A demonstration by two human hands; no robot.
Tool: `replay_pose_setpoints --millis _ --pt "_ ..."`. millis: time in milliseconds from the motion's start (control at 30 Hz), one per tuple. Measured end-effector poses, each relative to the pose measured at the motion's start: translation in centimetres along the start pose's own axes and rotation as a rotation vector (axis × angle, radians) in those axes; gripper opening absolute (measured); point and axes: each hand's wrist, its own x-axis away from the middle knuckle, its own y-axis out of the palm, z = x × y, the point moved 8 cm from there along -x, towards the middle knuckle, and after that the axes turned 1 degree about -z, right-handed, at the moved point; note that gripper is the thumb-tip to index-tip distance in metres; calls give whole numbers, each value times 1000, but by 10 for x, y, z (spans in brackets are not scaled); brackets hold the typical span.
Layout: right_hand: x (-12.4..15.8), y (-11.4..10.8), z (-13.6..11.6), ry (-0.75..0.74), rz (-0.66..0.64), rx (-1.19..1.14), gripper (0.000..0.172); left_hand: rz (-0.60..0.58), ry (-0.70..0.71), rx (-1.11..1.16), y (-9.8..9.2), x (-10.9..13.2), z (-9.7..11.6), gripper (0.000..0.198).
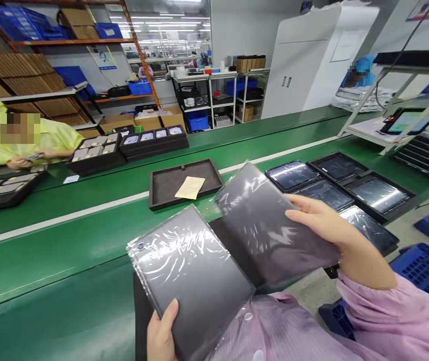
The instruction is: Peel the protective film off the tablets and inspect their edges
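Observation:
My left hand (161, 331) grips the lower left edge of a dark grey tablet (195, 271) in clear, shiny plastic wrap, its thumb on top. A round camera mark shows at its upper left corner. My right hand (315, 218) holds a second wrapped grey tablet (267, 225) by its right side, tilted beside the first. The undersides of both are hidden. Beneath them, part of a black surface (141, 306) shows, mostly covered.
A black tray (161, 188) with a yellow paper slip (190, 187) lies ahead on the green conveyor belt (97, 235). Several dark-screened tablets (323, 193) lie at right. Blue crates (425, 276) stand lower right. A co-worker in yellow (52, 135) handles a small item at left.

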Motion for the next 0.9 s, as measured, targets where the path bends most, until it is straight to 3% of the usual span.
replay_pose_setpoints --millis 67,100,167,200,267,333,433,567,667,800,833,900 --pt "-5 -3 -7 26 114 446 50 39 41 4 -7 -3 10 51" --pt "-8 6 -5 72 133 672 54 49 58 10 -8 -3 13 51" --pt "-17 42 9 166 94 972 59 41 73 35 -5 -3 15 50" --pt "-22 65 19 179 36 1007 59 33 68 53 -2 -2 14 48" --pt "-28 101 38 188 -38 987 54 24 31 88 4 0 7 45" --pt "-31 118 51 182 -96 918 40 17 -12 127 8 2 0 40" --pt "-30 114 47 116 -194 700 33 -6 13 182 15 5 -3 34" --pt "-21 99 7 -151 -303 263 30 -63 73 174 25 5 -1 38" --pt "-15 97 -14 -365 -249 468 38 -162 142 131 37 7 5 44" --pt "-4 112 -35 -490 -46 780 32 -259 248 56 51 12 11 44" --pt "5 124 -45 -566 -47 773 31 -264 273 29 53 12 10 41" --pt "35 155 -70 -775 -172 632 33 -271 306 -33 56 13 6 37"
